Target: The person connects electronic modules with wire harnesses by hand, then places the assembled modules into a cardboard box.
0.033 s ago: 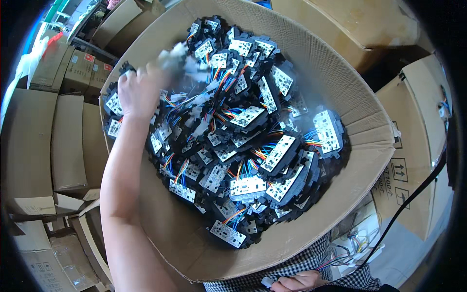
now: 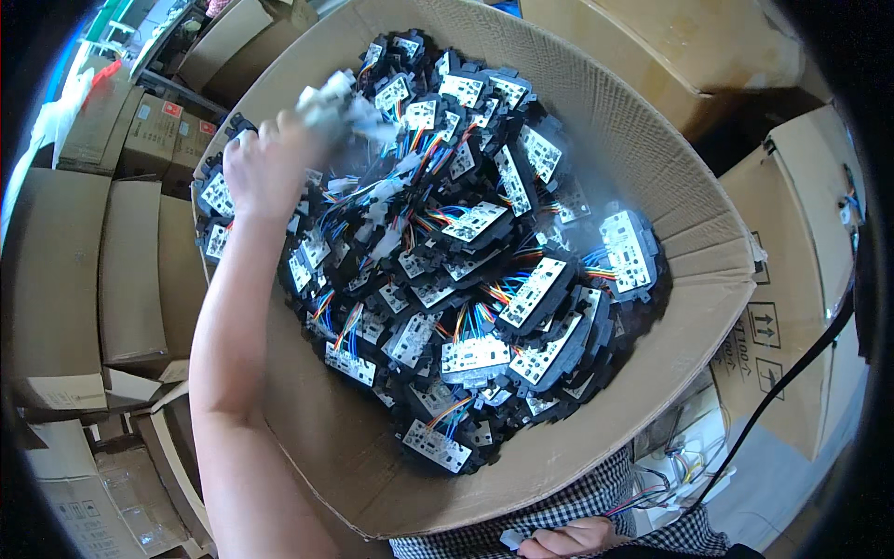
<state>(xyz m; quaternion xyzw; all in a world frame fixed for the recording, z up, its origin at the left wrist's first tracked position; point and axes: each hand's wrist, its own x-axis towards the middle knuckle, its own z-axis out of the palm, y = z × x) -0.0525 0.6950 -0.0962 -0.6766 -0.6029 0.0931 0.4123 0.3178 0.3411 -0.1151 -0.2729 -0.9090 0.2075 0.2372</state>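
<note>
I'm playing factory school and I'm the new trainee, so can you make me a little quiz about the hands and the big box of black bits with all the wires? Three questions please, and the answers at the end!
1. Fill the gap: near the right hand, the cloth has a black-and-white ____ pattern.
2. True or false: the cardboard box holds a heap of pale-faced black parts with coloured wires.
3. Pick one: the blurry bunch just ahead of the left hand is
A) red cups
B) whitish pieces
C) green leaves

Key: 1. checked; 2. true; 3. B
</note>
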